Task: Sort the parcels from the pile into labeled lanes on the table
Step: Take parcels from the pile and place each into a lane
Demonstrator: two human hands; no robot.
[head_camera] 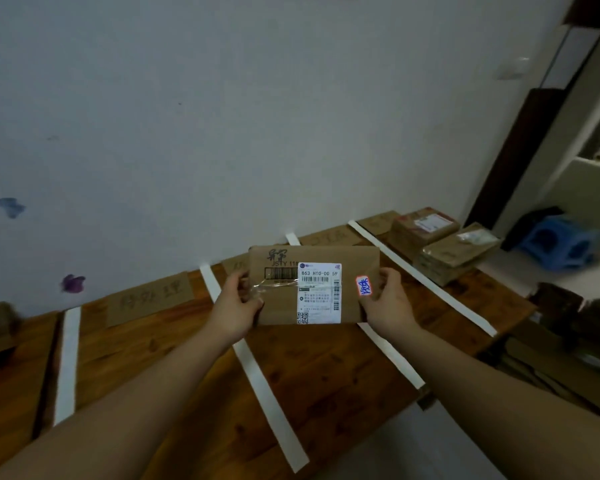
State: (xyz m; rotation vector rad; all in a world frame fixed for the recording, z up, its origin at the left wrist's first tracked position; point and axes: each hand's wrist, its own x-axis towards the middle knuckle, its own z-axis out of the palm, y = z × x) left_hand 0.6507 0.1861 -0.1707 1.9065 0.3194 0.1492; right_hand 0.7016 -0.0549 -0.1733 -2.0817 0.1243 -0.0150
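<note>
Your forearms reach forward from the bottom corners, and between them you hold one brown cardboard parcel point(278, 299) lifted off the worktop point(146, 348), its face tipped up toward you. Your left hand point(236, 306) grips the left short end, thumb on the taped face. Your right hand point(385, 303) grips the right short end, thumb just beside a red sticker point(363, 285) with blue handwriting.

Its long axis runs left to right, crosswise to the white tape strips point(257, 372) that split the worktop into lanes running toward the wall. The parcel hangs in front of the lane between the two middle strips, so neither hand is nearer to a neighbouring lane.

A white shipping label point(319, 292) with barcodes sits right of centre, and clear tape crinkles on the left. Cardboard lane signs point(149, 297) lie at the wall end, their writing too blurred to read. Two parcels point(444, 244) sit in the far-right lane.
</note>
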